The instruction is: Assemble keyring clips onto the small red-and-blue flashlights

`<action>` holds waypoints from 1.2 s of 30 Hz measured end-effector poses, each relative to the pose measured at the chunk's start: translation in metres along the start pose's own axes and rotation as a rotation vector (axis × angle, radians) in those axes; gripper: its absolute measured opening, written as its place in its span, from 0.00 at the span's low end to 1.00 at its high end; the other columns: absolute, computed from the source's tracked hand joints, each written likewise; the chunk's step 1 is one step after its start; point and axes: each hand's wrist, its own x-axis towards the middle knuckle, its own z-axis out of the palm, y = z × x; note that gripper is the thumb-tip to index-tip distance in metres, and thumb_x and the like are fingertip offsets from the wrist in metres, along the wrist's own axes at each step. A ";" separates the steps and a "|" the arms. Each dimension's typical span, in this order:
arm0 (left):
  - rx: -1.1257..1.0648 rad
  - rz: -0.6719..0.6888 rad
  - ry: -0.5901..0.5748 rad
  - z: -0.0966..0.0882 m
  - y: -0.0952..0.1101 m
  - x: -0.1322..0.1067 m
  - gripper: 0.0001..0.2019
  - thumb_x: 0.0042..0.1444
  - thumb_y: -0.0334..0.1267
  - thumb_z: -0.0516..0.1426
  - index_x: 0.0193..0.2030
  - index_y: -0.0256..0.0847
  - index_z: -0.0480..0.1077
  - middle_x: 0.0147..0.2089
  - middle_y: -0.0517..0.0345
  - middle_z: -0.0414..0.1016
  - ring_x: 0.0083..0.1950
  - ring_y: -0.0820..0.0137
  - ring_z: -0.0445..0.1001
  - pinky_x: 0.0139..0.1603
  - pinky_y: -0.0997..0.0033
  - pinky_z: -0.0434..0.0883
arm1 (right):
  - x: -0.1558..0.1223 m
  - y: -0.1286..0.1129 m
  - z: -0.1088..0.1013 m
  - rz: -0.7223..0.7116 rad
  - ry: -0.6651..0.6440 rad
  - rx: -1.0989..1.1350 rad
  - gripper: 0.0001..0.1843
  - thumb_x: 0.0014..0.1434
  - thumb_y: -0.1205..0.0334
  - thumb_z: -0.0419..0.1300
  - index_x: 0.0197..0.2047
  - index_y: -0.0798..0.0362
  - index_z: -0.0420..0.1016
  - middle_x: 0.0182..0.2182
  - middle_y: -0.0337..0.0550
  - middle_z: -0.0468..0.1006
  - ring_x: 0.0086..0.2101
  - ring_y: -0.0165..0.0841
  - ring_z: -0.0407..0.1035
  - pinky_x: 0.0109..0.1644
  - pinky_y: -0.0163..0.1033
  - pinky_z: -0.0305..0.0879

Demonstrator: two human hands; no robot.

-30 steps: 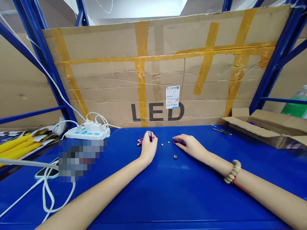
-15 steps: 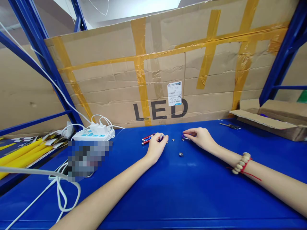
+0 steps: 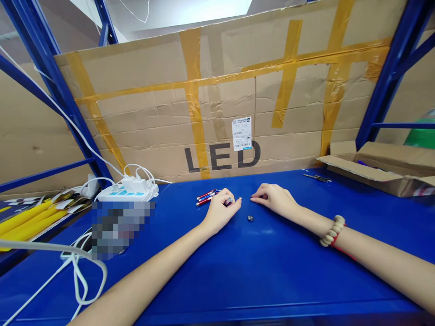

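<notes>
Blue tabletop (image 3: 258, 267) under red tubes (image 3: 204, 202); taped cardboard (image 3: 152, 122) behind

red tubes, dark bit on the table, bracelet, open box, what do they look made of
Red tubes: probably metal, glossy; they catch highlights and have silvery ends.
Dark bit: perhaps shiny metal, as it glints; too small to be sure.
Bracelet: likely matte wood, from its pale, dull beads.
Open box: matte brown cardboard, bent flaps.

Silver-ended tube (image 3: 229, 200), perhaps a penlight, mostly hidden within the left fingers (image 3: 234, 208).
</notes>
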 end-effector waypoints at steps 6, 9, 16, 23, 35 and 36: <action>0.018 0.034 0.031 0.000 0.004 -0.001 0.18 0.52 0.40 0.53 0.18 0.38 0.48 0.28 0.59 0.59 0.29 0.74 0.57 0.31 0.71 0.57 | 0.000 -0.002 -0.001 -0.030 0.001 -0.061 0.11 0.57 0.54 0.57 0.32 0.49 0.78 0.32 0.42 0.76 0.36 0.36 0.69 0.36 0.38 0.62; 0.040 0.062 0.089 0.000 0.009 -0.002 0.20 0.55 0.43 0.52 0.18 0.38 0.51 0.28 0.59 0.58 0.29 0.74 0.58 0.32 0.71 0.58 | 0.000 -0.004 -0.003 -0.034 0.010 -0.020 0.12 0.57 0.53 0.57 0.30 0.51 0.77 0.31 0.43 0.76 0.35 0.36 0.69 0.34 0.37 0.62; 0.172 0.025 -0.032 0.001 0.006 -0.003 0.21 0.61 0.48 0.45 0.21 0.38 0.59 0.28 0.60 0.61 0.31 0.73 0.63 0.36 0.72 0.60 | -0.004 -0.024 -0.009 -0.070 0.318 0.551 0.19 0.56 0.47 0.55 0.31 0.54 0.76 0.24 0.41 0.76 0.23 0.31 0.70 0.30 0.36 0.67; 0.303 0.057 -0.111 0.006 -0.008 -0.001 0.11 0.55 0.35 0.51 0.23 0.39 0.63 0.29 0.61 0.65 0.32 0.72 0.66 0.34 0.73 0.61 | -0.018 -0.052 -0.013 -0.292 0.337 0.605 0.14 0.59 0.53 0.55 0.33 0.53 0.76 0.28 0.42 0.78 0.27 0.29 0.71 0.32 0.34 0.67; 0.180 0.109 -0.056 0.002 -0.010 0.000 0.13 0.54 0.34 0.54 0.20 0.37 0.64 0.28 0.60 0.63 0.29 0.74 0.64 0.31 0.74 0.59 | -0.022 -0.050 -0.011 -0.440 0.307 0.382 0.11 0.59 0.56 0.56 0.42 0.51 0.74 0.34 0.41 0.73 0.28 0.25 0.66 0.29 0.29 0.62; 0.174 0.115 -0.044 0.002 -0.010 0.000 0.14 0.55 0.36 0.55 0.19 0.36 0.64 0.28 0.60 0.63 0.29 0.74 0.64 0.31 0.74 0.59 | -0.023 -0.051 -0.011 -0.437 0.325 0.341 0.12 0.58 0.55 0.57 0.43 0.50 0.74 0.35 0.41 0.73 0.28 0.24 0.66 0.28 0.29 0.62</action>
